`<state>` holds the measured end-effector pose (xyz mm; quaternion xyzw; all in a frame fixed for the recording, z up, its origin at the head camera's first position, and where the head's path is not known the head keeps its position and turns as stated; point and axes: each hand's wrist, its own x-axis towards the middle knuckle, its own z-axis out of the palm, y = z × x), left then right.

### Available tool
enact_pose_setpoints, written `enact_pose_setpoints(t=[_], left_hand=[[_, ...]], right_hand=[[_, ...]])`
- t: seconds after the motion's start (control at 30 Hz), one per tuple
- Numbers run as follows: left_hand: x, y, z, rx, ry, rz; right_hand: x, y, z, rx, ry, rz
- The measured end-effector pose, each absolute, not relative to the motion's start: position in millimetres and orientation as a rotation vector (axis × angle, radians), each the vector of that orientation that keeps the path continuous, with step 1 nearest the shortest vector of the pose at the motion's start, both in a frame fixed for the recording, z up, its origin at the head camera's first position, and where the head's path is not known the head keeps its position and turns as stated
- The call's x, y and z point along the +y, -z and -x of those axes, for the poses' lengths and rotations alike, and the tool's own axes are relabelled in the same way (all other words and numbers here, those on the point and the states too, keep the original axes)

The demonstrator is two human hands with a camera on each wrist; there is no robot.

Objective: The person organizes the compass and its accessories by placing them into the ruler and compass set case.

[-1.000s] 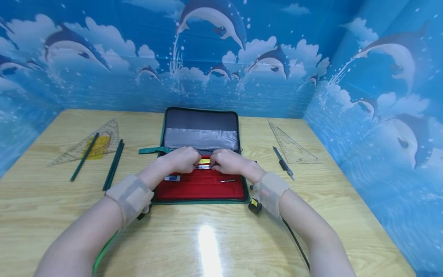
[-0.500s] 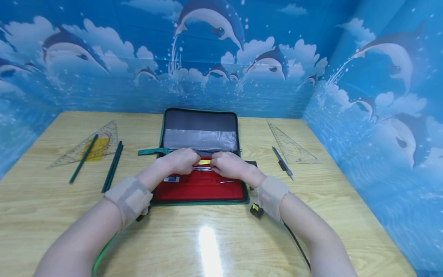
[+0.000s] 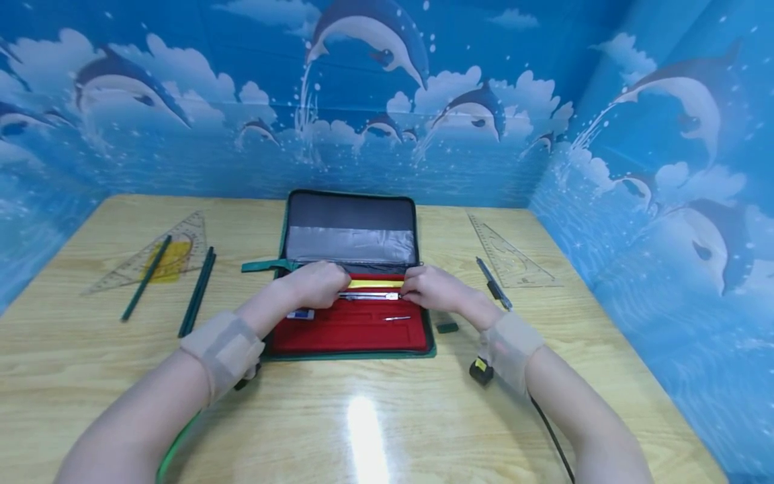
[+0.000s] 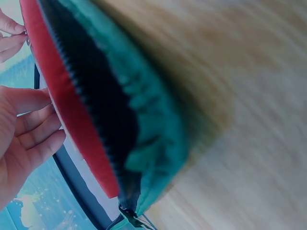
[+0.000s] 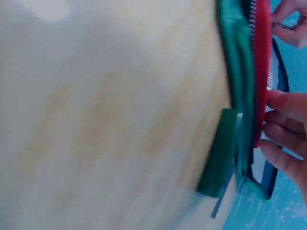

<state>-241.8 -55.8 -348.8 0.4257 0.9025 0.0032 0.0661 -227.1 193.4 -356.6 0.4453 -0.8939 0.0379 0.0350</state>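
Note:
A green zip case (image 3: 357,354) lies unfolded on the table, its red tray (image 3: 351,341) facing me. Across the tray lies a slim silver compass (image 3: 370,296), just in front of a yellow strip (image 3: 377,284). My left hand (image 3: 319,282) holds the compass's left end, which its fingers hide. At the right end, the thumb and fingers of my right hand (image 3: 437,289) pinch it. The right wrist view shows this hand (image 5: 290,129) at the tray's edge; the left wrist view has the left hand (image 4: 24,129) there too. Nearer me sit a blue-and-white eraser (image 3: 300,314) and a thin metal piece (image 3: 397,318).
A small dark green block (image 3: 447,328) lies right of the case. To the left are a clear set square (image 3: 121,270), a yellow sheet (image 3: 175,259), and green pencils (image 3: 198,292). Another set square (image 3: 514,259) and a mechanical pencil (image 3: 492,282) lie to the right.
My right hand has slid right along the compass, uncovering more of it and of the yellow strip. The green block now shows beside the case. My left hand has stayed in place.

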Motion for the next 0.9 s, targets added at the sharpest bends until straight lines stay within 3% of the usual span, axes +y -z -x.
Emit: enact_pose_setpoints(t=[0.53,0.7,0.9], left_hand=[[-43.6,341.8,227.6,2.728,0.416,-1.458],[-44.0,342.6,230.2,2.754,0.323,-1.396],[-50.4,344.0,233.5,2.761,0.079,-1.246]], right_hand=[[188.2,358.3,215.4,-2.604,0.145,-1.393],[185.8,357.1,214.3,-2.607,0.239,-1.395],[183.6,362.1,215.3,-2.720,-0.026,-1.210]])
